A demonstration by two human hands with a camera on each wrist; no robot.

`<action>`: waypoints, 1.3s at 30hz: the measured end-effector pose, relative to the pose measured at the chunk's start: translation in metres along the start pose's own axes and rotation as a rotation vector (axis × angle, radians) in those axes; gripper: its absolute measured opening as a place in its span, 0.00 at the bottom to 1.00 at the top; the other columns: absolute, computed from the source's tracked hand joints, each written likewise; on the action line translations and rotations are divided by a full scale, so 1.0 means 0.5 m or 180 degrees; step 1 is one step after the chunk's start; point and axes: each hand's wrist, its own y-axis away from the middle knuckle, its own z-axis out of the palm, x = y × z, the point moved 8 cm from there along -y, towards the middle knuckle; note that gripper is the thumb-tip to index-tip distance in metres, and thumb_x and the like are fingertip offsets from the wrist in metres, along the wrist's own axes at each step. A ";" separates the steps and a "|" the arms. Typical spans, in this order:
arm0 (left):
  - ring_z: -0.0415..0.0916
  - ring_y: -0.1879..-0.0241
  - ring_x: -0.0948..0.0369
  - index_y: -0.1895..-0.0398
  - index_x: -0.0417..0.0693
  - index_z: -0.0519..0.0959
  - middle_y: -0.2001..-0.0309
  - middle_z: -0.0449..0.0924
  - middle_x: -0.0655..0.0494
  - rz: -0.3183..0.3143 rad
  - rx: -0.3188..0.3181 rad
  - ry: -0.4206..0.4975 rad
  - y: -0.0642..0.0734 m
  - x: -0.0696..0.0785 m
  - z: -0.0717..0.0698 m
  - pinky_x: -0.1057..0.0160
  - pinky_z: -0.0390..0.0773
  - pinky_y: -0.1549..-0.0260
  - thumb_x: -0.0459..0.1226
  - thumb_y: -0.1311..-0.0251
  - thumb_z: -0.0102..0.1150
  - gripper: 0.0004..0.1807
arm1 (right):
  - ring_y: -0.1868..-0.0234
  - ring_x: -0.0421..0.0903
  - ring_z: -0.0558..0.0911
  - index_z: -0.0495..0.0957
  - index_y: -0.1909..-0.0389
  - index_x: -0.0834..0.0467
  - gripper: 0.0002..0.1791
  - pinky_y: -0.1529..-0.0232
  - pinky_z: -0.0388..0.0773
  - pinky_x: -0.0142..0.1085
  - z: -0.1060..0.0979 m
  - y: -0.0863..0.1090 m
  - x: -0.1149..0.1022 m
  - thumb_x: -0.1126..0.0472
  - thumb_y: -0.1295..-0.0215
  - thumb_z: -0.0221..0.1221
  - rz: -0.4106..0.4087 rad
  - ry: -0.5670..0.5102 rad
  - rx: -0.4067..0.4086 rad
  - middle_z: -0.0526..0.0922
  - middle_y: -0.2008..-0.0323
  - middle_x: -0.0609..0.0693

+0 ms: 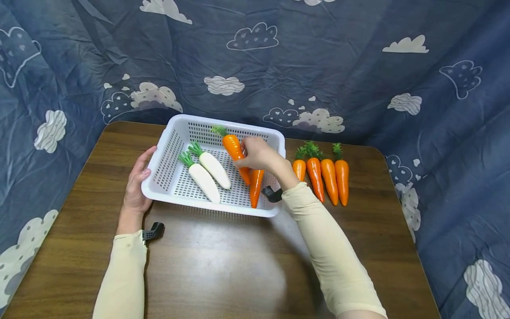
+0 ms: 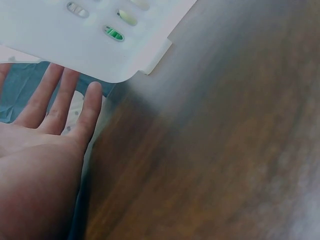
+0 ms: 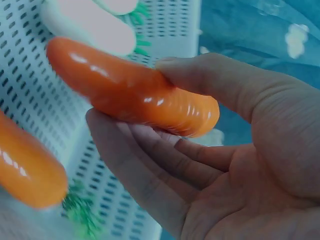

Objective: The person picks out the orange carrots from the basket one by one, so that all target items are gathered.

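Note:
My right hand (image 1: 258,153) pinches an orange carrot (image 1: 233,147) between thumb and fingers, over the right half of a white perforated basket (image 1: 215,210). In the right wrist view the thumb lies on top of this carrot (image 3: 135,95) and the fingers are beneath it. A second carrot (image 1: 256,189) lies in the basket below that hand, its upper part hidden. Two white radishes (image 1: 204,182) with green tops lie in the basket's left half. My left hand (image 1: 137,186) rests against the outside of the basket's left end, its fingers (image 2: 59,100) straight in the left wrist view.
Several carrots (image 1: 329,181) with leafy tops lie in a row on the wooden table (image 1: 207,266), right of the basket. The leftmost of them is partly behind the right forearm. A blue cloud-patterned cloth (image 1: 247,66) hangs behind the table.

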 end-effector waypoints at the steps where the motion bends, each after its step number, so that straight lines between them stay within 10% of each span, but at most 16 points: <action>1: 0.72 0.40 0.53 0.18 0.53 0.61 0.25 0.66 0.47 0.0001 0.0004 -0.0001 0.000 0.000 0.000 0.62 0.80 0.50 0.37 0.32 0.44 0.36 | 0.65 0.47 0.79 0.78 0.47 0.64 0.24 0.63 0.77 0.34 -0.009 0.008 0.002 0.55 0.36 0.72 -0.0034 -0.0010 0.0057 0.79 0.66 0.53; 15: 0.73 0.42 0.54 0.17 0.53 0.58 0.24 0.64 0.47 0.0031 -0.0115 0.0052 -0.001 0.000 0.006 0.62 0.81 0.51 0.37 0.30 0.44 0.36 | 0.63 0.49 0.81 0.79 0.45 0.61 0.26 0.61 0.78 0.39 -0.093 0.116 0.044 0.52 0.37 0.73 -0.0250 -0.0360 0.0819 0.84 0.63 0.53; 39: 0.77 0.43 0.55 0.18 0.51 0.61 0.26 0.67 0.46 0.0110 -0.0328 0.0168 0.003 0.008 0.018 0.61 0.83 0.52 0.36 0.30 0.43 0.35 | 0.58 0.52 0.86 0.79 0.42 0.62 0.28 0.59 0.76 0.38 -0.160 0.257 0.272 0.49 0.35 0.72 0.0128 -0.0587 0.1633 0.87 0.58 0.57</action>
